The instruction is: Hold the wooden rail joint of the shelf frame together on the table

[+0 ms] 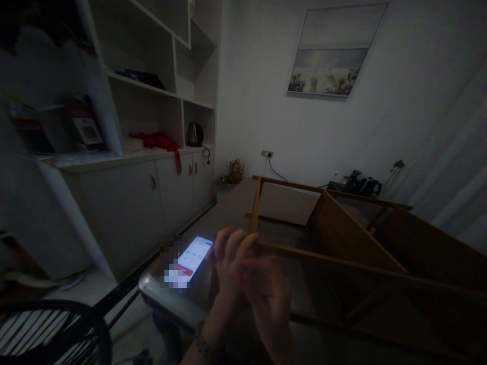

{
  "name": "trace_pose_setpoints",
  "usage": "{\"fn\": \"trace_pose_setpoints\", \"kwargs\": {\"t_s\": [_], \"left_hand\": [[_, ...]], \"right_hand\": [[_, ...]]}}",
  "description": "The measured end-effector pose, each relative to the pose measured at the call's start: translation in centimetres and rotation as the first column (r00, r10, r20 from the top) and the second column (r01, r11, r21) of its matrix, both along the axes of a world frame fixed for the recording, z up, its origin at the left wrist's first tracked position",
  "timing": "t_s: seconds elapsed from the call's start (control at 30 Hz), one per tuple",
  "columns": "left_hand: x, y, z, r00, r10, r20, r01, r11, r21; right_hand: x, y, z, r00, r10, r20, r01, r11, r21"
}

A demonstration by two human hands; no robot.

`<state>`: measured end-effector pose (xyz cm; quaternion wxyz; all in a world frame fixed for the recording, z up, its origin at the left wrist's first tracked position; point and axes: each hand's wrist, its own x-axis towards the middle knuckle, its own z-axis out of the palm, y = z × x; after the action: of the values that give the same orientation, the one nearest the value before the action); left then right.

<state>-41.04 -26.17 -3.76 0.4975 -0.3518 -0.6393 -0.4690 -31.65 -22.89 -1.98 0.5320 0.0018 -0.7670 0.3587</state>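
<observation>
My left hand [230,256] is raised over the table edge, its fingers with red nails loosely stretched upward and holding nothing I can see; a bracelet sits on its wrist. It is close to the near corner of a wooden shelf frame [342,238] lying on its side on the table. My right hand [268,294] overlaps the left from the right and is smeared by motion, so its fingers are unclear. A lit phone [195,257] lies screen up just left of my left hand.
The room is dark. White cabinets with open shelves [152,152] stand at the left and hold a kettle [194,134] and red cloth [160,141]. A picture [335,50] hangs on the far wall. A dark round grille [53,329] fills the bottom left.
</observation>
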Motion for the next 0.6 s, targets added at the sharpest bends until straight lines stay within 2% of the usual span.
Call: {"fn": "trace_pose_setpoints", "kwargs": {"t_s": [0.07,0.2,0.27,0.37,0.43,0.6], "left_hand": [[0.0,0.0,-0.1,1.000,0.002,0.015,-0.002,1.000,-0.022],[0.0,-0.1,0.0,1.000,0.009,0.007,-0.008,1.000,-0.025],[0.0,-0.1,-0.1,1.000,0.002,0.009,-0.002,1.000,-0.020],[-0.1,0.1,-0.2,1.000,-0.014,-0.006,0.014,1.000,-0.007],[-0.1,0.2,-0.2,1.000,-0.013,-0.016,0.014,1.000,0.006],[0.2,0.2,0.0,1.000,0.009,0.019,-0.009,1.000,0.000]], "right_hand": [[-0.2,-0.4,-0.9,0.999,-0.032,-0.024,0.031,0.997,-0.070],[-0.4,-1.1,-1.8,0.999,0.007,-0.038,-0.015,0.975,-0.223],[-0.4,-1.4,-1.8,1.000,-0.004,-0.018,0.000,0.977,-0.212],[0.2,-1.4,-1.2,0.997,-0.073,-0.016,0.072,0.997,-0.036],[0.9,-1.1,-0.6,0.992,-0.112,-0.049,0.117,0.987,0.107],[2.9,0.3,1.5,0.961,-0.235,-0.144,0.271,0.902,0.337]]}}
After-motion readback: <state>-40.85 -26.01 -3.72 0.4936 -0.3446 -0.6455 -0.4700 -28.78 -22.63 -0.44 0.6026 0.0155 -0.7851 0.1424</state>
